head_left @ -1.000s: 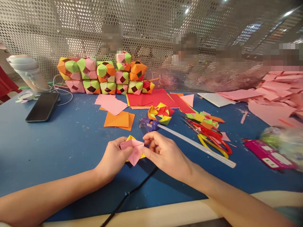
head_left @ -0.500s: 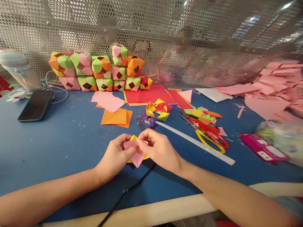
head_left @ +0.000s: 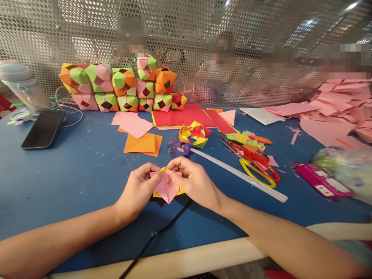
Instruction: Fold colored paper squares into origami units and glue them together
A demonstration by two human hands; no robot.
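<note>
A perforated metal screen (head_left: 95,23) forms the backdrop, behind a blue table (head_left: 87,170) with a pale front edge. A heap of cut pink paper (head_left: 338,102) occupies the far right of the table. A stack of multicolored origami polyhedra (head_left: 124,93) stands against the screen, left of center, with red paper sheets (head_left: 188,118) lying at its right front. A lidded bottle (head_left: 24,85) stands at the far left, near a dark-screened smartphone (head_left: 43,130). A translucent glue stick (head_left: 241,175) extends toward the lower right from a purple glue gun (head_left: 182,148). The left hand (head_left: 138,192) and right hand (head_left: 197,182) meet at front center, each pinching one side of a pink-and-yellow origami unit (head_left: 167,188). Both thumbs lie on its pink face; the other fingers are curled behind it (whether their tips press together there cannot be told). To the right, yellow-handled scissors (head_left: 260,177) lie beside red-handled scissors (head_left: 273,170). Orange paper squares (head_left: 141,143) lie beyond the left hand. An open origami ring (head_left: 200,132) sits just beyond the glue gun. The held unit is between the hands, pink face toward the wearer, yellow points showing at its edges.
</note>
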